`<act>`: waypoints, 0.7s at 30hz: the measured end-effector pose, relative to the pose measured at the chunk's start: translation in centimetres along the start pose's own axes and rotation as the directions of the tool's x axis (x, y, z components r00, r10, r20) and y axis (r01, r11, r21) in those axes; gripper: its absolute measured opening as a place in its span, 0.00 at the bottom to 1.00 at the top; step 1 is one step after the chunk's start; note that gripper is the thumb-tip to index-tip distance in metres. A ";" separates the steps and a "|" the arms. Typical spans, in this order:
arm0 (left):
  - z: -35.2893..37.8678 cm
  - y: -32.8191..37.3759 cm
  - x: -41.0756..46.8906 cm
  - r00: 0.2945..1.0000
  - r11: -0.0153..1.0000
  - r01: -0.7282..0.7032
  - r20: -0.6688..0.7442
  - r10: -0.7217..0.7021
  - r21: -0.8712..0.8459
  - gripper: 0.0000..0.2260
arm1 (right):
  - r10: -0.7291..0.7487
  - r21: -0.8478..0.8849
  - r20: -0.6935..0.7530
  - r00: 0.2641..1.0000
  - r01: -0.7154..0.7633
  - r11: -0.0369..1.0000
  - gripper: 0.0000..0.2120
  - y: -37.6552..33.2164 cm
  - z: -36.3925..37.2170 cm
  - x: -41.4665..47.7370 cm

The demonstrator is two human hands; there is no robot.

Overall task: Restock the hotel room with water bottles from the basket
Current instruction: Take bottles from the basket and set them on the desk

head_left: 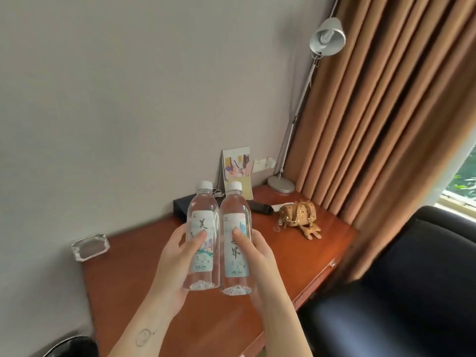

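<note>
Two touching bottles [203,228] [235,243] hang over bare desk [304,256], gripped by left hand [177,256] and right hand [260,258].

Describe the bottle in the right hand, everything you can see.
The right bottle is clear plastic with a white cap and a pale label bearing dark calligraphy. It looks full, cap on, held near upright above the wooden desk. The right hand wraps it, thumb across the label. Its side touches the left bottle.
</note>
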State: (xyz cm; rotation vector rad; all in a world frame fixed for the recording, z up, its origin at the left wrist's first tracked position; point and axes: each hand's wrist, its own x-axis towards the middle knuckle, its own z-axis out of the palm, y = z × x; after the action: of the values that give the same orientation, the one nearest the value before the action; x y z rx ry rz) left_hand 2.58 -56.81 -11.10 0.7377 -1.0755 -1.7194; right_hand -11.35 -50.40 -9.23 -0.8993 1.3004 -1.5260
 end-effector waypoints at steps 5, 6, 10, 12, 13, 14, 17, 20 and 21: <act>-2.8 0.6 3.0 0.984 0.994 -0.065 -0.157 0.079 0.091 0.25 | 0.006 0.014 0.108 0.994 -0.007 1.000 0.21 1.4 2.2 5.2; -3.6 0.7 3.5 0.978 0.990 -0.080 -0.185 0.101 0.120 0.24 | 0.015 0.022 0.130 0.991 -0.018 1.000 0.21 1.8 2.8 6.3; -7.3 1.6 6.2 0.950 0.968 -0.103 -0.266 0.164 0.229 0.21 | 0.028 -0.035 0.212 0.977 -0.021 0.999 0.18 3.4 5.7 10.9; -9.6 1.9 7.9 0.936 0.957 -0.105 -0.297 0.187 0.272 0.21 | 0.038 -0.094 0.236 0.971 -0.016 0.995 0.17 4.2 7.3 13.4; -10.7 1.9 8.7 0.929 0.948 -0.106 -0.310 0.202 0.300 0.20 | 0.047 -0.132 0.246 0.968 -0.015 0.991 0.18 4.7 8.1 14.7; -11.7 2.1 9.4 0.923 0.939 -0.101 -0.321 0.212 0.330 0.20 | 0.057 -0.174 0.258 0.964 -0.012 0.985 0.18 5.1 8.8 15.8; -15.7 2.0 12.5 0.906 0.913 -0.048 -0.367 0.211 0.406 0.25 | 0.102 -0.288 0.320 0.942 -0.006 0.958 0.18 6.6 11.1 20.2; -19.3 1.2 15.9 0.885 0.885 0.024 -0.422 0.198 0.465 0.26 | 0.097 -0.398 0.370 0.924 0.063 0.915 0.18 8.4 12.8 24.9; -20.4 1.0 17.0 0.877 0.874 0.046 -0.438 0.196 0.484 0.25 | 0.100 -0.429 0.392 0.915 0.085 0.899 0.19 9.2 13.5 26.5</act>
State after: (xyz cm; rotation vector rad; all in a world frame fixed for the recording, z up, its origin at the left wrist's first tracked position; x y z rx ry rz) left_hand 13.77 -79.54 -19.19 1.3367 -1.1646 -1.1020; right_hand -5.69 -80.07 -16.59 -1.4133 1.3474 -0.9684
